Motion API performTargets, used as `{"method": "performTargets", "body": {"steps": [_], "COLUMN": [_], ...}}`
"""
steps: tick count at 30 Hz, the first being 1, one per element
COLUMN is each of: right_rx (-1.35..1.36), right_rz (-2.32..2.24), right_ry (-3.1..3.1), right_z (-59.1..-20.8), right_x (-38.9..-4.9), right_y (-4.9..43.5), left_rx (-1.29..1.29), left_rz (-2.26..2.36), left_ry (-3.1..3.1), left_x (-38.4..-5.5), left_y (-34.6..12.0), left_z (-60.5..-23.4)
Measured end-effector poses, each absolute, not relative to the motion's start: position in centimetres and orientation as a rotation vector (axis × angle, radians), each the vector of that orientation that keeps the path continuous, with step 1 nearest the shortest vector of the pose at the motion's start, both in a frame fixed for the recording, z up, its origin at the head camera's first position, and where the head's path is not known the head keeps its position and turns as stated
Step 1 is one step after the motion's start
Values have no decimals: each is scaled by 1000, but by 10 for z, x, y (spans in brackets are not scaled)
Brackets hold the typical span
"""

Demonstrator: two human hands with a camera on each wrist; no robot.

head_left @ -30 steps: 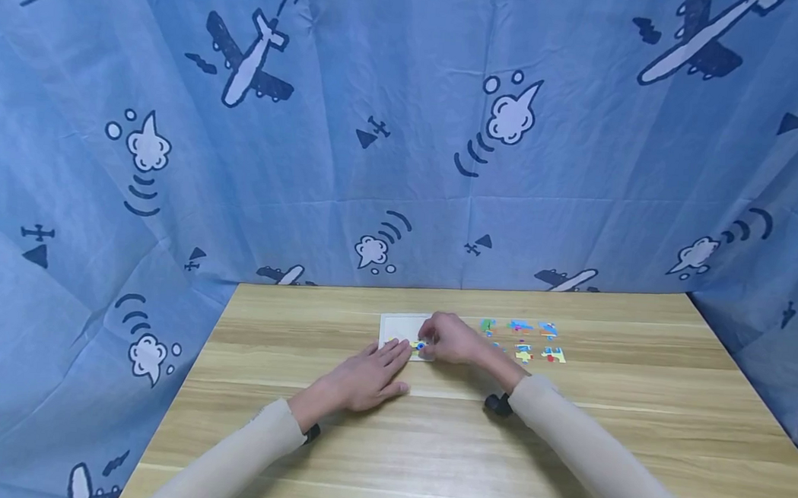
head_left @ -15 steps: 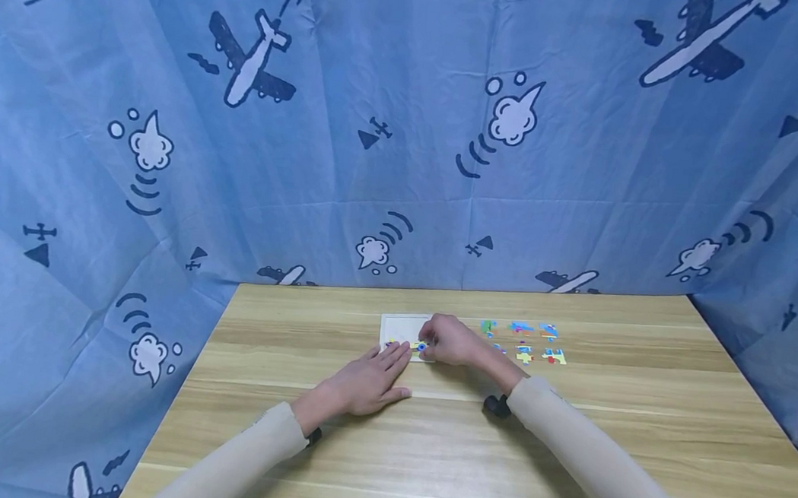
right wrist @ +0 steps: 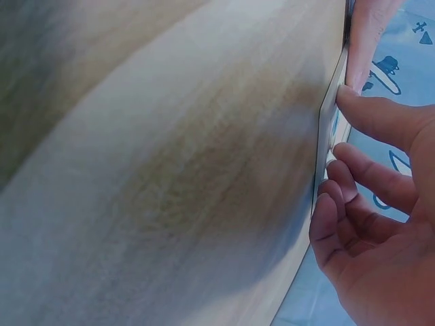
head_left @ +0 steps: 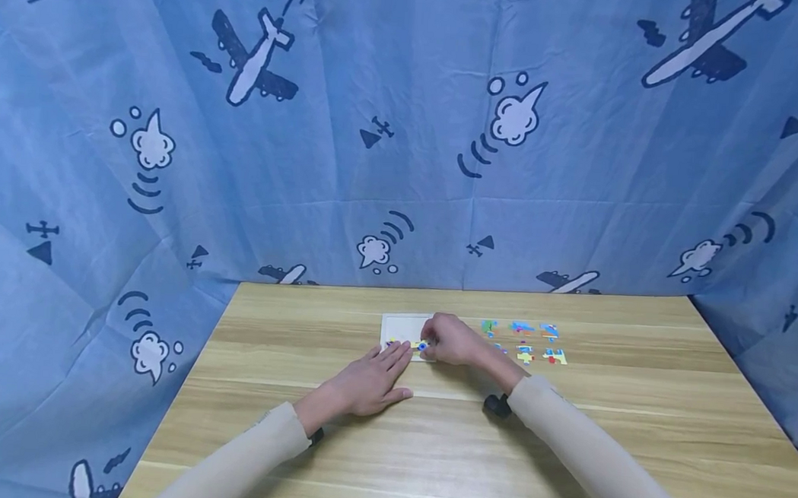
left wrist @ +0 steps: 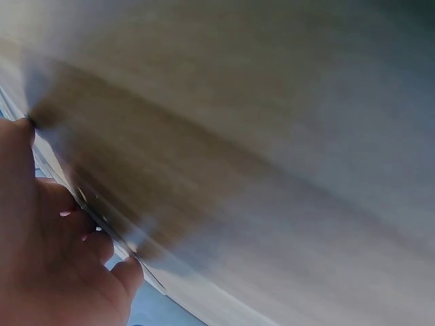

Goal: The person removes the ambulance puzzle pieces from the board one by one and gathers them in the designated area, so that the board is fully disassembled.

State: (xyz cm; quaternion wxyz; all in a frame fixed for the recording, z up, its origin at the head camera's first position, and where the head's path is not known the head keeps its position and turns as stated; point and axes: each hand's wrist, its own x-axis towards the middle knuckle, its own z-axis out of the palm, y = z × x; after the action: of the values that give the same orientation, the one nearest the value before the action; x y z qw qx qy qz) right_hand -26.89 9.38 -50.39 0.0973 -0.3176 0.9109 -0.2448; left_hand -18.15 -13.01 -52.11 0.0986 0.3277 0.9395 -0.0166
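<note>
A white puzzle tray (head_left: pixel 406 325) lies on the table in the head view, with yellow and blue puzzle pieces along its near side. My left hand (head_left: pixel 372 382) lies over the tray's near left part, fingers stretched out and fingertips on the pieces. At the tray's near right, my right hand (head_left: pixel 453 339) has its fingers bent and pinches a puzzle piece (head_left: pixel 423 347) with a blue round mark. From the right wrist, the thumb and index finger of the right hand (right wrist: pixel 380 183) stand at the tray's edge, a coloured bit between them. The left wrist view shows the left hand (left wrist: pixel 68 238) along the edge, palm side.
Several loose puzzle pieces (head_left: pixel 524 354) lie in two rows right of the tray on the wooden table (head_left: pixel 428 449). A blue curtain (head_left: pixel 418 159) with aeroplanes hangs behind the table. Black wrist-worn devices (head_left: pixel 497 405) sit under the sleeves.
The head view has shifted very slightly. Both hands stay at the tray, almost still; the left thumb has moved a little to the right.
</note>
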Motion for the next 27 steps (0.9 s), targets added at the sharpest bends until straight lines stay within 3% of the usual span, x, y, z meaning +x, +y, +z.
{"method": "performTargets", "body": {"steps": [27], "right_rx": [-890], "right_rz": [-959], "right_ry": [2659], "right_z": [-504], "right_x": [-262], "right_y": [100], "left_rx": [971], "left_rz": [-62], "left_ry": [2790], "left_x": [-180], "left_y": [-127], "left_z": [-517]}}
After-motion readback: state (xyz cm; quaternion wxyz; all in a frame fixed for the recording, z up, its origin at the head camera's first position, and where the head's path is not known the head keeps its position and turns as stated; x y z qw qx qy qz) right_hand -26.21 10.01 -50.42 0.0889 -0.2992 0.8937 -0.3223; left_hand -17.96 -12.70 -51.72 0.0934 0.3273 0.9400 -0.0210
